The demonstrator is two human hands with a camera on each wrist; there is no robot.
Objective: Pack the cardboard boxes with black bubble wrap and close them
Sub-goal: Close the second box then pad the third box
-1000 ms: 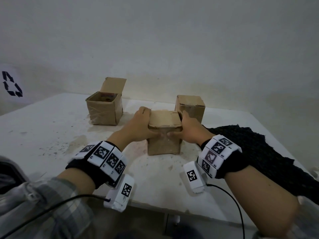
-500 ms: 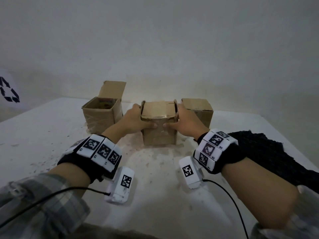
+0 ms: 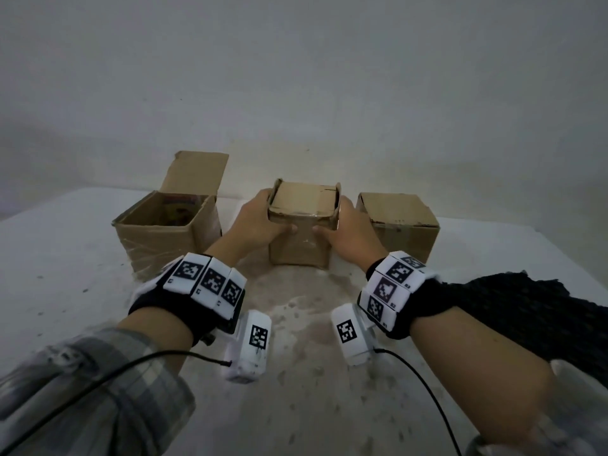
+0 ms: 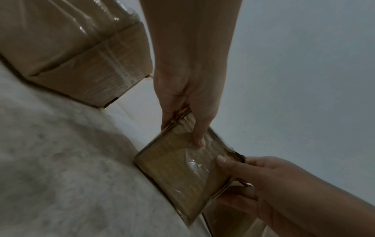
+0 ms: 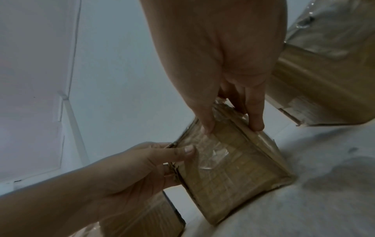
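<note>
A small closed cardboard box (image 3: 297,248) with clear tape on its front stands on the white table (image 3: 65,291), between two other boxes. My left hand (image 3: 258,222) grips its left side and my right hand (image 3: 348,227) grips its right side, both thumbs pressed on the front face. The left wrist view shows my left hand (image 4: 188,99) on the box (image 4: 178,174) near the top edge. In the right wrist view my right hand (image 5: 229,83) pinches the box's (image 5: 233,173) upper corner. Black bubble wrap (image 3: 526,314) lies at the right, behind my right forearm.
An open cardboard box (image 3: 164,238) with its flap up stands to the left, something colourful inside it. A closed cardboard box (image 3: 399,225) stands to the right. A grey wall rises close behind the boxes. Cables run from both wrist cameras.
Both hands have slid the middle box away from me, into line between the open box and the closed box. The grip on it is the same.
</note>
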